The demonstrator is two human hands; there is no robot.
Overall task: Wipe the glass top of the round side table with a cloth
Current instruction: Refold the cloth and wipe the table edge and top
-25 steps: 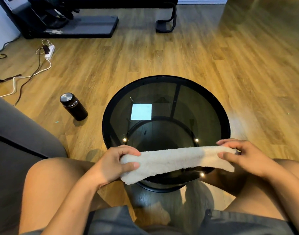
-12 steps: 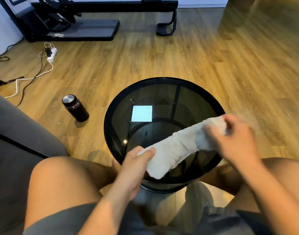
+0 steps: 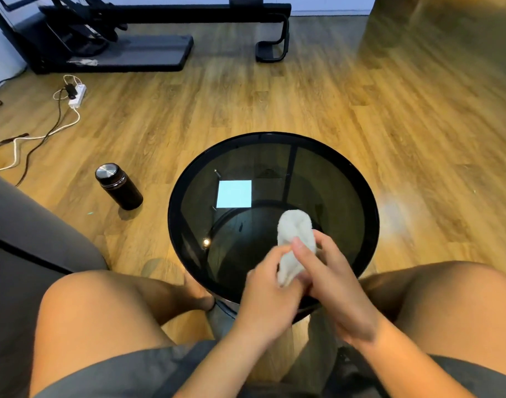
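The round side table (image 3: 369, 202) has a black rim and a dark smoked-glass top; it stands on the wooden floor between my knees. A white terry cloth (image 3: 295, 234) is folded into a short thick wad above the near half of the glass. My left hand (image 3: 267, 294) grips the cloth's near end from the left. My right hand (image 3: 332, 285) holds the same end from the right, thumb pressed on top of the fabric. Both hands meet over the table's near edge. Whether the cloth touches the glass cannot be told.
A black flask (image 3: 118, 186) with a steel lid stands on the floor left of the table. A grey sofa arm (image 3: 25, 225) fills the left edge. A power strip (image 3: 77, 95) with cables lies far left, and a black treadmill (image 3: 125, 50) stands at the back.
The cloth was stretched wide between my hands; both hands have come together and it is now folded into a compact wad over the near glass.
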